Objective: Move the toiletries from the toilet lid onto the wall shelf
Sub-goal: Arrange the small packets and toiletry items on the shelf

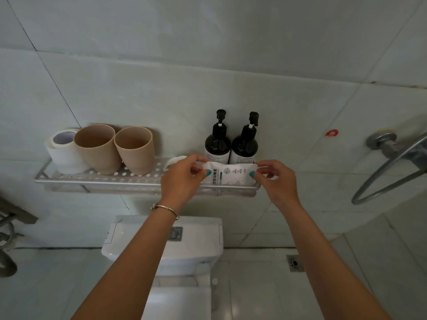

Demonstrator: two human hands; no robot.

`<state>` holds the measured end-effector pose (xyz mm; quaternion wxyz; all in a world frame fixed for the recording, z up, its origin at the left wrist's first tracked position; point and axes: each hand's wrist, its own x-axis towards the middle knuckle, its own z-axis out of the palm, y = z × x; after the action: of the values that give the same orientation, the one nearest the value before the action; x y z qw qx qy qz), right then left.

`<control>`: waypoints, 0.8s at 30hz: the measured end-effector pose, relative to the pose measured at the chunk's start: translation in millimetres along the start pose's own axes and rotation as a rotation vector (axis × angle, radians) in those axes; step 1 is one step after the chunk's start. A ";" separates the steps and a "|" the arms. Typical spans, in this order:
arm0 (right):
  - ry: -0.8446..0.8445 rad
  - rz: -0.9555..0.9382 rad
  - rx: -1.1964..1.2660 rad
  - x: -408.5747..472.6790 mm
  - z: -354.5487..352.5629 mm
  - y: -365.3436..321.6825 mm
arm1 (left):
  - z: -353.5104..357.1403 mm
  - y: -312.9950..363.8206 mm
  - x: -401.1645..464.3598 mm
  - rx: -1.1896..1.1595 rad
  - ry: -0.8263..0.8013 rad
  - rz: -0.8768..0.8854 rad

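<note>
A white sachet (231,173) with printed text is held upright at the right end of the perforated metal wall shelf (129,179), in front of two dark pump bottles (217,144) (245,145). My left hand (182,179) pinches its left edge and my right hand (277,181) pinches its right edge. On the shelf's left part stand a toilet paper roll (61,148) and two beige cups (96,147) (135,150). A small white item (172,161) lies behind my left hand, partly hidden. The toilet lid (180,303) shows below, between my arms.
The white toilet tank (196,236) with its flush button sits under the shelf. A shower hose (379,181) and wall valve (381,140) hang at the right. A floor drain (295,263) lies at the lower right. Dark pipework shows at the left edge.
</note>
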<state>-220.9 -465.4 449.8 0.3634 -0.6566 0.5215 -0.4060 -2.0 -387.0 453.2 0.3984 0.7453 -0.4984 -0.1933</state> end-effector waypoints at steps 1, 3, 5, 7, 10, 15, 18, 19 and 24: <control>-0.003 -0.002 0.000 -0.8 0.0 -0.3 | -0.2 0.6 -0.8 0.007 0.000 0.010; 0.004 -0.019 -0.012 -2.8 0.4 -0.5 | -0.9 0.8 -2.8 0.018 0.005 0.033; 0.014 -0.043 -0.030 -6.5 0.0 -0.5 | -2.3 0.1 -5.6 0.024 0.010 0.037; 0.018 -0.072 -0.057 -11.3 -1.5 -2.5 | -6.0 -1.5 -9.2 0.016 0.037 0.028; 0.013 -0.136 -0.103 -22.1 -4.0 -8.7 | -13.8 -3.4 -18.0 -0.019 0.097 0.038; -0.022 -0.241 -0.079 -54.3 -4.4 -16.3 | -28.5 -6.6 -61.1 -0.096 0.175 0.093; -0.116 -0.244 -0.050 -90.2 4.6 -15.0 | -39.4 -22.2 -109.4 -0.128 0.140 0.141; -0.148 -0.246 -0.056 -105.0 8.6 -11.4 | -42.1 -31.4 -128.2 -0.113 0.130 0.151; -0.283 -0.183 -0.103 -181.9 32.4 22.7 | -50.3 -95.3 -219.3 -0.076 0.082 0.038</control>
<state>-223.2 -289.8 388.1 0.3605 -0.7697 0.4233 -0.3137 -5.4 -152.5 384.9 0.4501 0.7273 -0.4881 -0.1737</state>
